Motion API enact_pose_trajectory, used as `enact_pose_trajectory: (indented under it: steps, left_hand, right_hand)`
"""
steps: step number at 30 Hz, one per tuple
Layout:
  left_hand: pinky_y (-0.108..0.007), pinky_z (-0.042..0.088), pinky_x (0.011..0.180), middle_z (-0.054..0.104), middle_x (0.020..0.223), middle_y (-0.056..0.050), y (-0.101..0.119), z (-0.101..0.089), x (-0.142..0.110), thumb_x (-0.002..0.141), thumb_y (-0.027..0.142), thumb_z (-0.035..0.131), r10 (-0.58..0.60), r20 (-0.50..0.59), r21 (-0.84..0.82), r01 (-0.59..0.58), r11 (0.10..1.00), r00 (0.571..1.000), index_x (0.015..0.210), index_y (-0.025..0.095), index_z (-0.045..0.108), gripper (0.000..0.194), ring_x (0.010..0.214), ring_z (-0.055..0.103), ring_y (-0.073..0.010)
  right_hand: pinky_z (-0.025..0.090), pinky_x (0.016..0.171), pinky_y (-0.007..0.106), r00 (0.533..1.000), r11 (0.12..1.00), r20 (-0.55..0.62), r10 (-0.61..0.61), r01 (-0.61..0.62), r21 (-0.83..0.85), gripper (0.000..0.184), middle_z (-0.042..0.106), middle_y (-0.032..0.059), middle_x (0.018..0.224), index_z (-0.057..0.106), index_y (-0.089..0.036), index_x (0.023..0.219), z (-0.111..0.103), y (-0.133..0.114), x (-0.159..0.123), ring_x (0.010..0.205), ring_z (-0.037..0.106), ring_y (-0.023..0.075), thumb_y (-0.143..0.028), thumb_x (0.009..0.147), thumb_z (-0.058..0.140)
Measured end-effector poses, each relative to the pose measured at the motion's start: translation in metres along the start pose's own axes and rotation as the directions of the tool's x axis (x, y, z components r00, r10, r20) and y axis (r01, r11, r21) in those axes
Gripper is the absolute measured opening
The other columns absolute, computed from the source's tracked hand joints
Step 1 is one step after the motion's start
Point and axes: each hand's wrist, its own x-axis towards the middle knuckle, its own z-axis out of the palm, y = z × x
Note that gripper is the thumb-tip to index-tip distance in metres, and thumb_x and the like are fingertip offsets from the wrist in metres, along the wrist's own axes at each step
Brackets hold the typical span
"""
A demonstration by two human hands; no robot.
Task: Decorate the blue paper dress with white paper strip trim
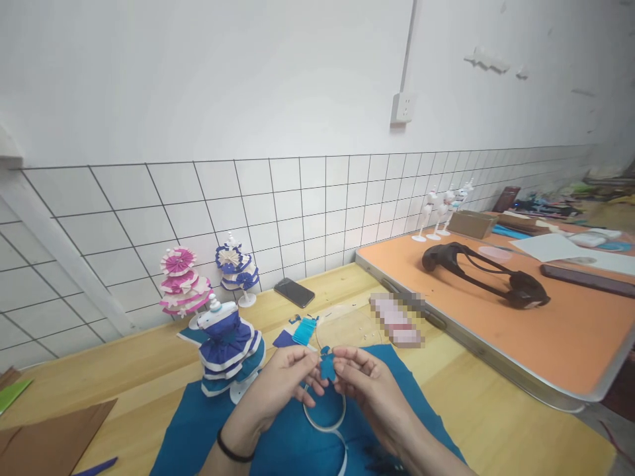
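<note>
Over the blue cloth, my left hand [292, 373] and my right hand [370, 377] meet at a small blue flower-shaped piece [328, 367]. Fingertips of both hands pinch it from either side, partly covering its edges. A ring of white tape [325, 428] lies below them on the spread blue cloth [285, 443]. To the left stands a small dress form in a blue and white ruffled dress [231, 347]. Beyond my fingers are a pleated light-blue piece [304, 330] and a dark blue scrap [284, 339].
Two more dressed forms, one pink [183, 284] and one blue-cream [237, 268], stand by the tiled wall. A phone [294, 291] lies behind. On the orange table [501, 330] at right rests a black curved item [486, 274]. Brown cardboard [54, 436] lies at left.
</note>
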Motion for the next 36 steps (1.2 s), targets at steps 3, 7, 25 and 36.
enact_pose_trajectory:
  steps: [3,7,25,36]
  left_hand:
    - [-0.022,0.047,0.05,0.061,0.069,-0.004,-0.003,0.003,0.003,0.074,0.047,0.054,0.004,0.003,-0.024,-0.004,1.0,1.0,0.076,0.012,0.057,0.035,0.065,0.059,-0.014]
    - [-0.021,0.045,0.049,0.063,0.071,-0.005,-0.009,0.007,0.007,0.064,0.04,0.068,0.049,-0.017,-0.05,-0.05,0.997,0.999,0.074,0.013,0.055,0.031,0.065,0.059,-0.0137]
    - [-0.026,0.049,0.056,0.068,0.07,-0.009,-0.006,-0.003,0.009,0.065,0.037,0.069,-0.007,-0.054,-0.133,-0.001,0.991,0.999,0.075,0.012,0.054,0.031,0.065,0.064,-0.0176]
    - [-0.024,0.048,0.055,0.067,0.072,-0.008,-0.002,0.001,0.004,0.067,0.037,0.067,-0.015,0.029,-0.169,0.02,0.985,0.999,0.073,0.014,0.052,0.028,0.066,0.062,-0.0161]
  right_hand:
    - [0.046,0.06,0.024,0.999,1.0,-0.026,-0.023,0.023,0.009,0.033,0.062,-0.0002,0.065,0.065,-0.014,0.082,0.002,0.0,0.001,0.057,0.057,0.0116,-0.031,0.057,0.078]
    - [0.046,0.062,0.026,0.998,0.999,-0.027,-0.051,0.051,0.008,0.034,0.064,0.0017,0.066,0.064,-0.013,0.083,0.002,0.002,0.002,0.059,0.058,0.0129,-0.031,0.058,0.078]
    - [0.046,0.068,0.028,0.717,-0.199,0.692,-0.079,0.669,-0.716,0.025,0.069,0.006,0.084,0.062,-0.022,0.096,-0.108,0.003,-0.048,0.075,0.062,0.0191,-0.027,0.09,0.038]
    - [0.048,0.066,0.033,0.479,-0.556,0.871,-0.106,0.698,-0.452,0.036,0.071,0.0113,0.079,0.061,-0.014,0.098,-0.116,0.018,-0.048,0.069,0.065,0.0228,-0.02,0.092,0.026]
